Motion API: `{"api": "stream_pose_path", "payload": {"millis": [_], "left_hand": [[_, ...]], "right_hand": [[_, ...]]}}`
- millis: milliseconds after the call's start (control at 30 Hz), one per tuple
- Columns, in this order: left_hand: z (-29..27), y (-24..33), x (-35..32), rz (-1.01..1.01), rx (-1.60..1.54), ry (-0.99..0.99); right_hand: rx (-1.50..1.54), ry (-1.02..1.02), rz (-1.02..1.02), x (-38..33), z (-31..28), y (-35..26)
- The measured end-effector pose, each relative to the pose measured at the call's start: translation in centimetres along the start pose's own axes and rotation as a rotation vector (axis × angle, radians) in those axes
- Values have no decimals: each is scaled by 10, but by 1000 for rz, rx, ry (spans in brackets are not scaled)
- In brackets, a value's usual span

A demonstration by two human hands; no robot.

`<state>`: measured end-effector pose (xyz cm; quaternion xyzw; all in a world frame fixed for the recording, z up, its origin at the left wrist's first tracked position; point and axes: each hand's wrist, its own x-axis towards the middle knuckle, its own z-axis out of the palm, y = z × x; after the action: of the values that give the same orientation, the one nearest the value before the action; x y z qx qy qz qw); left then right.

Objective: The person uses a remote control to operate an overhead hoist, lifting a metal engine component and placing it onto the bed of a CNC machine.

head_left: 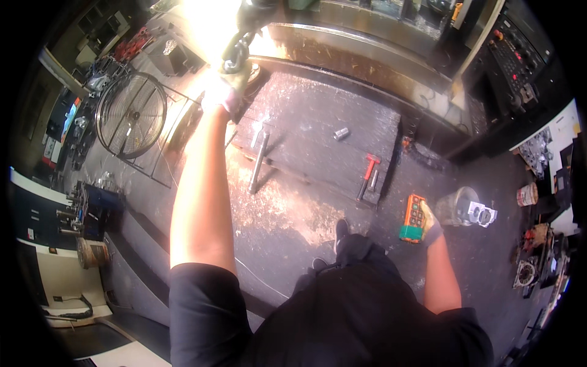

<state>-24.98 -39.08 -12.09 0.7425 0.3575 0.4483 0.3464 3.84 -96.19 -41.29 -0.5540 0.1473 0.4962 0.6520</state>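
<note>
My left arm stretches up and forward into strong glare. At its end my gloved left hand (pixel 227 90) is closed around the lower part of a dark metal chain (pixel 236 56); the glare washes out some of the fingers. The chain hangs below a black fitting (pixel 255 13) at the top edge. Low on the right, my gloved right hand (pixel 430 225) grips an orange remote control (pixel 414 213) with dark buttons and a green lower end. Its button side faces up, and part of the hand is hidden behind it.
A dark platform (pixel 318 116) ahead carries a red-headed hammer (pixel 370 171), a small metal cylinder (pixel 341 133) and a long metal bar (pixel 259 164) leaning at its near edge. A round fan (pixel 131 115) stands left. Right are a bucket (pixel 457 205) and a control panel (pixel 516 58).
</note>
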Motion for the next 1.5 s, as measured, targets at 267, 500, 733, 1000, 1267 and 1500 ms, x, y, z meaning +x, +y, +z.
{"api": "stream_pose_path", "payload": {"millis": [267,500,733,1000,1267,1500], "left_hand": [[43,-33,92,-34,131,-111],[113,-23,121,-104,-17,-217],[184,-34,159,55,154,-381],[313,-118,133,17,-358,-678],[407,-80,17,58,-325,-1068],[440,-59,-95,59,-177,-1492]], "right_hand": [[41,47,7,64,41,4],[175,-91,68,131,91,-29],[169,-163,99,118,161,-69],[194,-145,-119,91,174,-74],[334,170,-145,55,146,22],[513,332,-73,128,98,119]]}}
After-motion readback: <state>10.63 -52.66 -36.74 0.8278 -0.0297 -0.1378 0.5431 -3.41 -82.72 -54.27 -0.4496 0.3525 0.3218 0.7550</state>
